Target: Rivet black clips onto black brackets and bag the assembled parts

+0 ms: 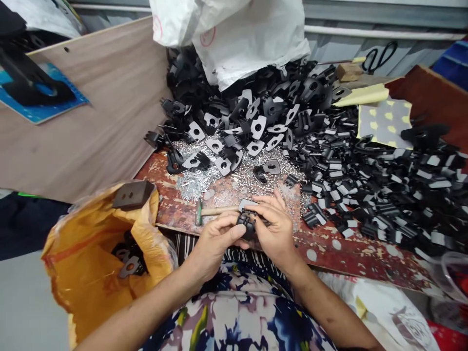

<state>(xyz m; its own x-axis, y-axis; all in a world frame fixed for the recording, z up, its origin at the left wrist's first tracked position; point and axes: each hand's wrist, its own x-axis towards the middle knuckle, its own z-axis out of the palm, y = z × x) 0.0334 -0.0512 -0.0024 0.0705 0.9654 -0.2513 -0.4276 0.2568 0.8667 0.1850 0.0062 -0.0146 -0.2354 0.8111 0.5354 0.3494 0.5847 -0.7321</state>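
Observation:
Between my hands, close to the table's front edge, is a black plastic clip part (247, 226) with a grey pad showing at its top. My left hand (223, 234) pinches it from the left, thumb on its front. From the other side my right hand (274, 224) grips it too, with the fingertips partly hidden behind it. A hammer (215, 211) with a green head lies on the table just behind my left hand. Small metal pins (193, 184) are heaped beyond the hammer, and a loose black clip part (268, 168) rests on them.
Black parts with grey pads (234, 122) pile up at the back, and smaller black pieces (347, 180) cover the right side. A yellow sack (84, 253) stands at left with a brown block (133, 195) on its rim. Scissors (380, 57) are at back right.

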